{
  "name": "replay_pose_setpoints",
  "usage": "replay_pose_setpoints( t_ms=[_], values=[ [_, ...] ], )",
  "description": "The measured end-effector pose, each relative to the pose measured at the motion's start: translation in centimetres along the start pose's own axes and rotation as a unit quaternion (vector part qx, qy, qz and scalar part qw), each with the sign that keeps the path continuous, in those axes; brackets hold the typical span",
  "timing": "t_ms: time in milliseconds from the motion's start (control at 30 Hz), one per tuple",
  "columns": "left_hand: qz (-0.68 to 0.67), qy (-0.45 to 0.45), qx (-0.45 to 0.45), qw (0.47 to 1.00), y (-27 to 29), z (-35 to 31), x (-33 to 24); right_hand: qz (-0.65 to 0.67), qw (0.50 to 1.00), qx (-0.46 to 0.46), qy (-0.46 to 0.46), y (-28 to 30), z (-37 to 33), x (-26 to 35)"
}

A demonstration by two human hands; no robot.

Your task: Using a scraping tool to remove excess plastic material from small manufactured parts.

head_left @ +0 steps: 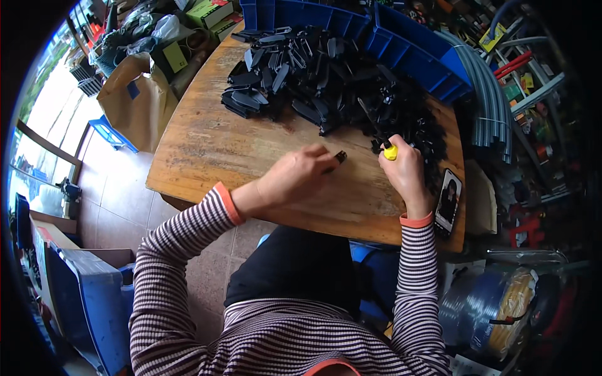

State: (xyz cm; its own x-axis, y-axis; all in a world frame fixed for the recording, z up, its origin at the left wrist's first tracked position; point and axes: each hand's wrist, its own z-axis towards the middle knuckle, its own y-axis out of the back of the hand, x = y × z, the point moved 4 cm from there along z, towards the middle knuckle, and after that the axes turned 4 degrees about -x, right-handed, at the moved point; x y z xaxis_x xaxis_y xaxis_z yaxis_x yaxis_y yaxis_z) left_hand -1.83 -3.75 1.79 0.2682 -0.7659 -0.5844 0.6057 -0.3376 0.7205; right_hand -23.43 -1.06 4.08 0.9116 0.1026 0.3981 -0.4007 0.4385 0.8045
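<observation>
My left hand (295, 174) is over the middle of the wooden table (200, 138), its fingers closed on a small black plastic part (340, 156). To the right, my right hand (406, 172) grips a screwdriver (390, 151) by its yellow and black handle, with the slim shaft slanting up and left. Beyond both hands spreads a heap of black plastic parts (276, 78), many of them long and flat. The screwdriver's tip is seen against this heap and apart from the part in my left hand.
Two blue plastic bins (414, 59) stand at the table's far edge. A phone (448, 203) with a lit screen lies by the right edge. Coiled grey hose (486, 100) hangs beyond it. On the left are a brown paper bag (135, 103) and a blue container (88, 301).
</observation>
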Motion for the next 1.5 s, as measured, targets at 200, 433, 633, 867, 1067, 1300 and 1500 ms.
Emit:
replay_pose_setpoints(
  t_ms=[200, 433, 633, 867, 1067, 1300, 1500],
  values=[
    [0.003, -0.064, -0.009, 0.998, -0.5, -0.8, -2.5, 0.134, 0.989, 0.061, 0.012, -0.6, 0.1, 2.8],
    [0.142, -0.268, 0.013, 0.953, -1.4, -0.7, -2.7, 0.113, 0.987, 0.079, 0.086, -0.6, -0.4, 4.7],
    [0.178, -0.259, 0.041, 0.948, -2.3, -0.6, -2.7, 0.097, 0.987, 0.096, 0.09, -0.7, -0.7, 4.9],
    [0.197, -0.257, 0.071, 0.943, -2.8, -0.9, -2.9, 0.009, 0.984, 0.099, 0.145, -1.3, -1.2, 5.5],
    [0.212, -0.276, 0.044, 0.936, -2.9, -1.1, -2.8, 0.275, 0.961, -0.006, 0.015, 0.5, 1.5, 5.7],
    [0.207, -0.312, -0.008, 0.927, -1.9, 0.3, -3.0, 0.426, 0.895, -0.103, -0.077, 0.1, 2.1, 3.5],
    [0.148, -0.317, 0.035, 0.936, -2.8, 3.8, -0.6, 0.02, 0.999, -0.028, -0.031, -1.1, 0.6, -0.6]
  ],
)
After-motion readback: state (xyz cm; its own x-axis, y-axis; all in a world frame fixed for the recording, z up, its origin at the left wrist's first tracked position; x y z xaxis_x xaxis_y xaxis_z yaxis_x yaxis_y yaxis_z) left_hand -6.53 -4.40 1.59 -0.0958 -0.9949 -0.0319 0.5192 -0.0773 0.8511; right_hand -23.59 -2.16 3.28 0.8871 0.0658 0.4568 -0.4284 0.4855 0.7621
